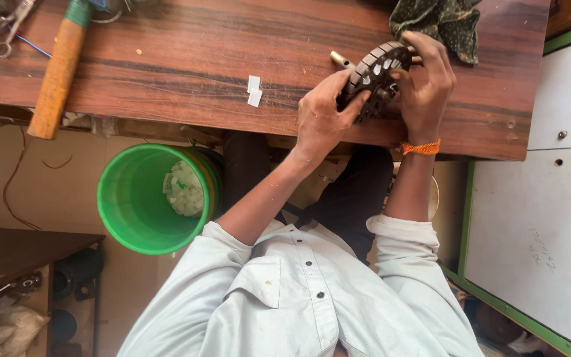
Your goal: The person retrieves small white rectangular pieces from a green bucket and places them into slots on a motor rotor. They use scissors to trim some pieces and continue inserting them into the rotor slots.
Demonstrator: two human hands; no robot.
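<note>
While the wooden-handled hammer (57,76) lies far off at the bench's left end, the left hand (322,122) and right hand (427,86) both wrap fingers around the round, dark, slotted metal motor core (375,76) (heavy and hard, I think), held over the brown wooden bench (186,59). Holding its rim looks safest.

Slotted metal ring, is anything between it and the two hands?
Nothing visible does. The left hand and right hand both grip the slotted metal ring over the table. The green cloth lies beyond it and the white paper slips off to the left.
</note>
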